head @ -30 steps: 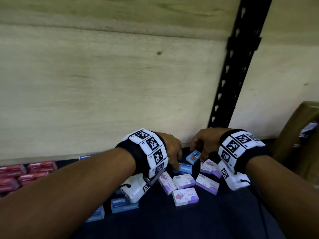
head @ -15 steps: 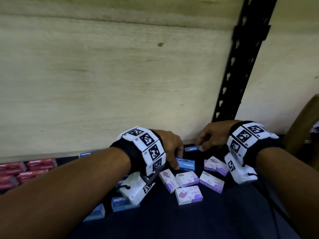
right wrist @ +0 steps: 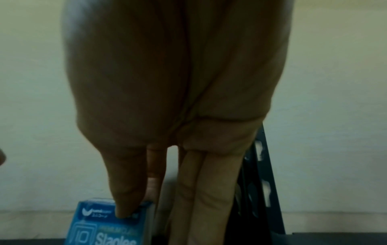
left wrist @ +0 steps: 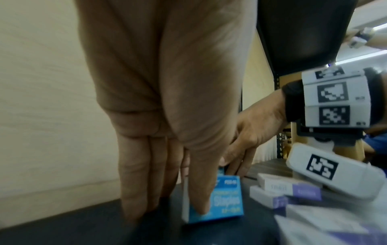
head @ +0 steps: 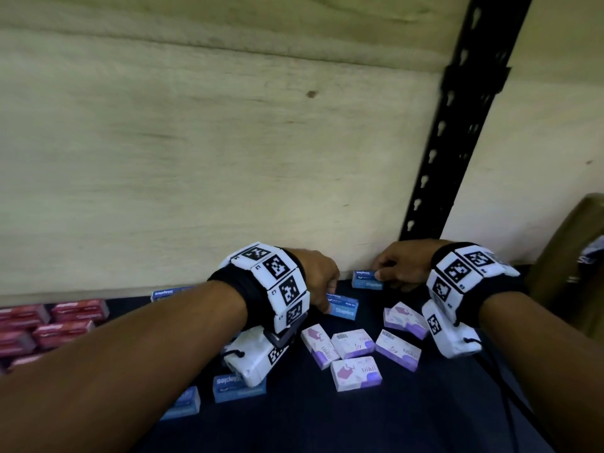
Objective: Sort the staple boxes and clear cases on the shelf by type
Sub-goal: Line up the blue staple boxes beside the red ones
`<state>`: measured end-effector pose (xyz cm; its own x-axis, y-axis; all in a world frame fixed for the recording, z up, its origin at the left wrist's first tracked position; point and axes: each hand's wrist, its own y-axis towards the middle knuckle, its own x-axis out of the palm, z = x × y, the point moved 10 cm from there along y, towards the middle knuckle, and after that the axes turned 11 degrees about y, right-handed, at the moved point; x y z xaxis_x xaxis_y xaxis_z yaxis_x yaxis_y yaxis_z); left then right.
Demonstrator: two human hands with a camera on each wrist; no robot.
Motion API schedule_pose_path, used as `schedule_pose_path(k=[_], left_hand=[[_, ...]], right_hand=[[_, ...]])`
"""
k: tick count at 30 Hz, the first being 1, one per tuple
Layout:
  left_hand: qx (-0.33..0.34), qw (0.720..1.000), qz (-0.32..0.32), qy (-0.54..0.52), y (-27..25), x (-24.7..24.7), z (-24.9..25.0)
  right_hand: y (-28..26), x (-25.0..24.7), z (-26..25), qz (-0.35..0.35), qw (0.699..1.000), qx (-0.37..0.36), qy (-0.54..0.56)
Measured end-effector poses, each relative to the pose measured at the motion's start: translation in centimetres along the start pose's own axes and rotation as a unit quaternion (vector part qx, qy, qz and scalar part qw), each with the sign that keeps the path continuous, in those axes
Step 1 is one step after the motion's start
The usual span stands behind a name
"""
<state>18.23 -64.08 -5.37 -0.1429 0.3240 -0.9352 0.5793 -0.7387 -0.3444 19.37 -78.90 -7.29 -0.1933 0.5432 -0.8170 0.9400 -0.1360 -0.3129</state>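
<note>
On the dark shelf [head: 359,423] my left hand [head: 327,304] reaches down onto a flat blue staple box [head: 344,307]. In the left wrist view its thumb [left wrist: 201,199] lies on that blue box [left wrist: 222,203] and the fingers run down its left side. My right hand [head: 380,273] pinches another blue staple box [head: 367,280] against the back wall; the right wrist view shows the thumb tip [right wrist: 123,208] on this box [right wrist: 94,228]. Several purple-and-white staple boxes [head: 356,371] lie between and below the hands. No clear case can be made out.
Red boxes [head: 49,325] are grouped at the far left. More blue boxes [head: 238,387] lie under my left forearm, and one [head: 166,293] stands at the back wall. A black slotted upright [head: 457,132] stands behind my right hand, and a brown carton [head: 572,256] is at the right.
My right hand has carried its blue box back from the middle of the shelf to the wall, turning it. My left hand has stayed on the other blue box.
</note>
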Motion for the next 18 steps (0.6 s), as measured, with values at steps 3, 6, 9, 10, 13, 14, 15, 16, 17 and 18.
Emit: schedule_pose_path(k=[3, 6, 9, 10, 13, 14, 15, 16, 17, 18], left_hand=[[0.007, 1.000, -0.001, -0.002, -0.6, -0.9, 0.4], [-0.003, 0.999, 0.033, -0.003, -1.8, -2.0, 0.0], [-0.019, 0.998, 0.060, -0.002, -3.9, -2.6, -1.3], [-0.024, 0.998, 0.066, -0.002, -5.0, -2.7, -1.9], [-0.040, 0.996, 0.079, -0.003, -8.0, -2.9, -3.8], [-0.045, 0.996, 0.083, -0.002, -9.0, -2.9, -4.3], [-0.052, 0.995, 0.087, -0.001, -10.2, -2.8, -4.9], [-0.060, 0.994, 0.091, -0.002, -11.3, -2.7, -5.3], [-0.072, 0.993, 0.096, -0.004, -12.3, -2.4, -5.8], [-0.086, 0.991, 0.099, -0.008, -13.6, -2.1, -6.3]], right_hand=[[-0.5, -0.3, -0.4, 0.010, 0.999, -0.006, -0.050], [-1.0, -0.5, -0.8, 0.015, 0.996, -0.010, -0.082], [-1.4, -0.5, -1.4, 0.007, 0.990, -0.003, -0.138], [-1.6, -0.5, -1.9, 0.003, 0.987, -0.003, -0.159], [-2.7, -0.6, -3.6, -0.003, 0.974, -0.005, -0.225], [-3.1, -0.6, -4.2, -0.003, 0.971, -0.014, -0.240], [-3.7, -0.6, -5.0, 0.000, 0.968, -0.023, -0.248], [-4.3, -0.7, -5.8, 0.004, 0.968, -0.033, -0.250], [-5.0, -0.8, -6.7, 0.011, 0.967, -0.044, -0.250], [-5.7, -0.8, -7.8, 0.017, 0.967, -0.058, -0.249]])
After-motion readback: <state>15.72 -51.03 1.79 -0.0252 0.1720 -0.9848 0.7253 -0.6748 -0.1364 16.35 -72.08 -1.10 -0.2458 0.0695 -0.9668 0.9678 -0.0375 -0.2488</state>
